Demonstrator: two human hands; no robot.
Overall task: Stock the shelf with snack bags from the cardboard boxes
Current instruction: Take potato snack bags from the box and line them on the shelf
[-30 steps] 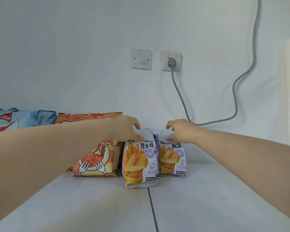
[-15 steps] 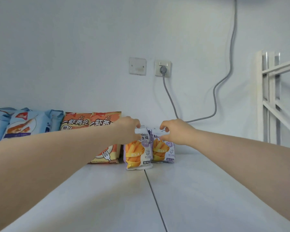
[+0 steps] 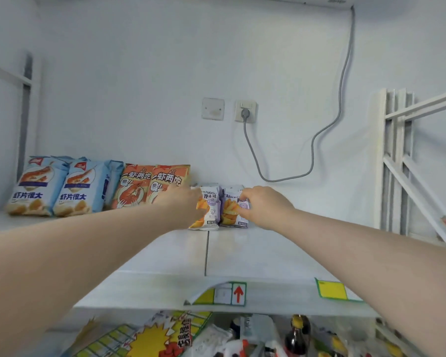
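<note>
Two small purple snack bags with a fries picture stand side by side at the back of the white top shelf (image 3: 255, 256). My left hand (image 3: 183, 203) reaches in from the left and grips the left purple bag (image 3: 209, 210) by its side. My right hand (image 3: 264, 204) holds the right purple bag (image 3: 231, 210), fingers curled over its front. Both bags stand upright against the wall. No cardboard box is in view.
Two orange shrimp-chip bags (image 3: 150, 185) and two blue ones (image 3: 59, 189) line the shelf to the left. A grey cable (image 3: 319, 130) hangs from a wall socket. A white rack frame (image 3: 402, 161) stands at right. Bottles and packets fill the shelf below.
The camera has pulled back and tilted down, so the shelf's front edge and the lower shelf show. Both hands have slid from the bags' tops down onto their fronts.
</note>
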